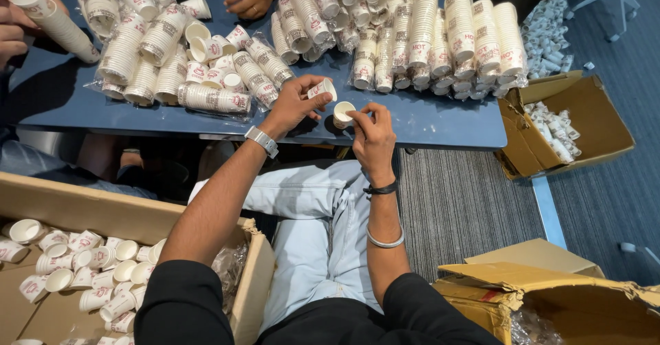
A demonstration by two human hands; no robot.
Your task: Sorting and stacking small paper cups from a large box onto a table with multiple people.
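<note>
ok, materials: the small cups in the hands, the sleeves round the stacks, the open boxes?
Cups: the left hand holds one cup, the right hand another; they look like matte white paper, thin rolled rims, red-brown print. Stack wrap: clear thin plastic film, glossy and crinkled. Boxes: brown corrugated cardboard, torn, frayed flaps.

The small cups (323,88) are matt white paper with printed sides, and many stacks (210,99) sit in thin, glossy clear plastic wrap. The desk (440,121) has a smooth blue top, the boxes (591,115) are rough brown cardboard, and the floor (467,201) is ribbed grey carpet.
</note>
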